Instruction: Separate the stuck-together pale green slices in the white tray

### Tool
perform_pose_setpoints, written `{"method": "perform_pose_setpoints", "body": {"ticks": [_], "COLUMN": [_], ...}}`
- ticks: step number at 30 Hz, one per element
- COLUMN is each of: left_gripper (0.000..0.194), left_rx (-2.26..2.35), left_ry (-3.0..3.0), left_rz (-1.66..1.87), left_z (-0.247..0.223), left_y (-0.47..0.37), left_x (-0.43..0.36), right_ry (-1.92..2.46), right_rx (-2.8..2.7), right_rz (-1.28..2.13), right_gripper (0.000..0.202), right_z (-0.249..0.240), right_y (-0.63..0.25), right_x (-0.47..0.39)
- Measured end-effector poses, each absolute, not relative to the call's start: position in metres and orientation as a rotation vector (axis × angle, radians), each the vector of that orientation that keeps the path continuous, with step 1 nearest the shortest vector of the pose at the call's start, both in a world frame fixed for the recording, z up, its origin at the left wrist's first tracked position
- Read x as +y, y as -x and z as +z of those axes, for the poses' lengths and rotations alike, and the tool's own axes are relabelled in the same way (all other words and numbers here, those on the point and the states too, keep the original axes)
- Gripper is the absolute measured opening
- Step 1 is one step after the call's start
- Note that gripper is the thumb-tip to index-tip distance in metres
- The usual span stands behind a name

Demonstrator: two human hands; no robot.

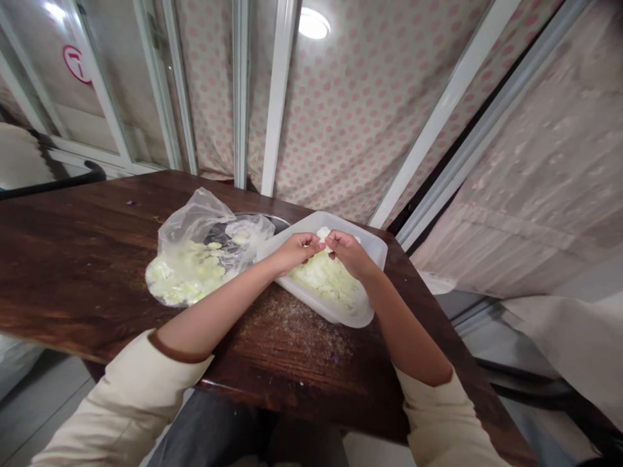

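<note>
A small white piece (323, 232) is pinched between the fingertips of both hands, above a white plastic tub. My left hand (299, 250) reaches in from the left with its fingers closed on the piece. From the right, my right hand (344, 250) meets it, thumb and fingers pressed together at the same piece. Pale yellow-green and white shreds or petals (324, 277) lie in the tub (363, 314) below. Left of the hands, a clear plastic bag (182, 224) holds similar pale green pieces (189, 269).
Behind the bag shows the rim of a round metal tray (272, 219). The dark wooden table (73, 259) has fine crumbs scattered near its front edge. Glass panels with a dotted curtain (350, 117) stand behind it. Pale covered chairs (574, 344) flank the table.
</note>
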State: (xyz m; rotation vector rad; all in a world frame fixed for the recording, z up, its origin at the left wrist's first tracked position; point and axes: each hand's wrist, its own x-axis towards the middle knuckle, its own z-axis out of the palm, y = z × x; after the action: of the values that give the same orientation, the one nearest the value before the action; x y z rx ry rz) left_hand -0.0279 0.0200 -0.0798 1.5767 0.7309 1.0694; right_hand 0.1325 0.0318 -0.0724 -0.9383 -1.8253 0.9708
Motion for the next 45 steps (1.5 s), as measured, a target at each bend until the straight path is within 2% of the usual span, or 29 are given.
{"method": "perform_pose_setpoints", "body": {"ticks": [10, 14, 16, 22, 24, 27, 31, 41, 45], "left_gripper": [0.029, 0.021, 0.016, 0.030, 0.035, 0.046, 0.057, 0.069, 0.053], "left_rx": [0.708, 0.692, 0.696, 0.665, 0.589, 0.477, 0.415, 0.477, 0.733], "left_ry": [-1.463, -1.306, -1.202, -1.205, -1.302, -1.494, -1.592, -1.571, -1.597], "left_rz": [0.951, 1.116, 1.189, 1.335, 1.378, 1.348, 1.184, 1.046, 1.138], "left_z": [-0.072, -0.072, -0.074, -0.081, -0.080, -0.075, -0.070, -0.073, -0.077], "left_y": [0.027, 0.026, 0.025, 0.024, 0.025, 0.027, 0.028, 0.027, 0.026], "left_x": [0.015, 0.016, 0.020, 0.028, 0.027, 0.022, 0.014, 0.016, 0.019], "right_ry": [1.067, 1.207, 1.281, 1.278, 1.194, 0.990, 0.776, 0.775, 0.869], "right_rx": [-1.839, -1.796, -1.737, -1.720, -1.769, -1.974, -2.057, -2.068, -2.024], "right_rz": [0.840, 0.779, 0.693, 0.258, 0.326, 0.745, 1.072, 1.052, 0.867], "right_gripper": [0.046, 0.047, 0.047, 0.036, 0.038, 0.041, 0.031, 0.023, 0.023], "right_z": [-0.074, -0.079, -0.083, -0.081, -0.078, -0.075, -0.071, -0.069, -0.070], "right_y": [-0.132, -0.134, -0.136, -0.140, -0.137, -0.128, -0.124, -0.128, -0.128], "right_x": [0.031, 0.036, 0.041, 0.042, 0.038, 0.031, 0.027, 0.028, 0.029]}}
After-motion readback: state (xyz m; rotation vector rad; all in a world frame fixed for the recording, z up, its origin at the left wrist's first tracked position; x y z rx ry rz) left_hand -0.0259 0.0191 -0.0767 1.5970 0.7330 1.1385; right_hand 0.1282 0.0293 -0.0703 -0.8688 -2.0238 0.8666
